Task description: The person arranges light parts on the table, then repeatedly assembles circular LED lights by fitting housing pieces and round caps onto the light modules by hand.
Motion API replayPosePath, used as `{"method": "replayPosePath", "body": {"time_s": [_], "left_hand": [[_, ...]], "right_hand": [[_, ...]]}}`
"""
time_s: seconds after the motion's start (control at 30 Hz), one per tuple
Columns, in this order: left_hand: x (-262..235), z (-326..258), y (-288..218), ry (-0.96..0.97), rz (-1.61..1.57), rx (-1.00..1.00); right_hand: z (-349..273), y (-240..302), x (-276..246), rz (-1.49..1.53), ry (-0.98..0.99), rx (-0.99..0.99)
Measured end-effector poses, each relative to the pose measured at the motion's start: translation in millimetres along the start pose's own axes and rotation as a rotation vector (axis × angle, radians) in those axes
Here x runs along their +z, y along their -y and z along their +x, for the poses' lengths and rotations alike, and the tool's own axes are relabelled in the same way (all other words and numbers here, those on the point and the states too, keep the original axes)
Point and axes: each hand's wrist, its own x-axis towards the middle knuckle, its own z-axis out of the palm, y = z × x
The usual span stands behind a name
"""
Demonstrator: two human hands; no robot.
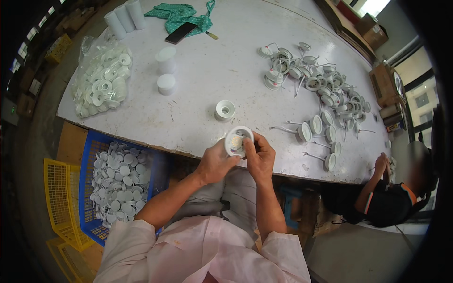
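Between my two hands, at the table's near edge, is a round white downlight with its open face tilted up and a yellowish LED board showing inside. My left hand is closed around its left side. My right hand grips the right rim, the thumb reaching into the opening over the board. Just beyond stands a white ring-shaped cup with a hole in its middle, touched by neither hand. Several finished-looking white downlights with wire tails lie to the right.
A heap of wired downlights spreads over the table's right. Stacked white discs, a bag of white rings, a phone and a green cloth lie left. A blue basket holds white discs. Another person sits at right.
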Motion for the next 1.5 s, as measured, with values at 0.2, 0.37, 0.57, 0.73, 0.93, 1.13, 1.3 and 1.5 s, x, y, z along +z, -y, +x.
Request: {"method": "replayPosePath", "body": {"time_s": [0.2,0.37,0.57,0.73,0.93,1.13,1.3,1.5], "left_hand": [[-47.0,-20.9,20.6,-0.047,-0.287,-0.296],[-64.5,-31.5,29.8,-0.096,-0.343,-0.324],[-71.1,-32.4,26.2,-0.097,-0.372,-0.366],[-71.1,-30.8,27.8,-0.112,-0.384,-0.374],[-66.9,-25.0,26.5,-0.127,-0.376,-0.373],[-67.5,-18.8,29.0,-0.097,-0.321,-0.306],[-62.3,-18.9,33.0,-0.082,-0.350,-0.300],[-63.5,-22.5,42.1,-0.081,-0.222,-0.304]], "right_hand": [[53.1,-22.2,12.3,-0.370,0.015,-0.179],[81.9,-24.7,40.6,-0.766,0.135,-0.400],[93.6,-35.4,48.6,-0.717,0.160,-0.348],[92.0,-36.0,48.1,-0.646,0.106,-0.400],[86.2,-28.8,38.7,-0.442,0.034,-0.464],[46.9,-6.1,23.3,-0.268,0.265,-0.331],[21.4,-0.6,23.4,-0.304,0.387,-0.450],[12.7,1.4,29.8,-0.372,0.458,-0.374]]}}
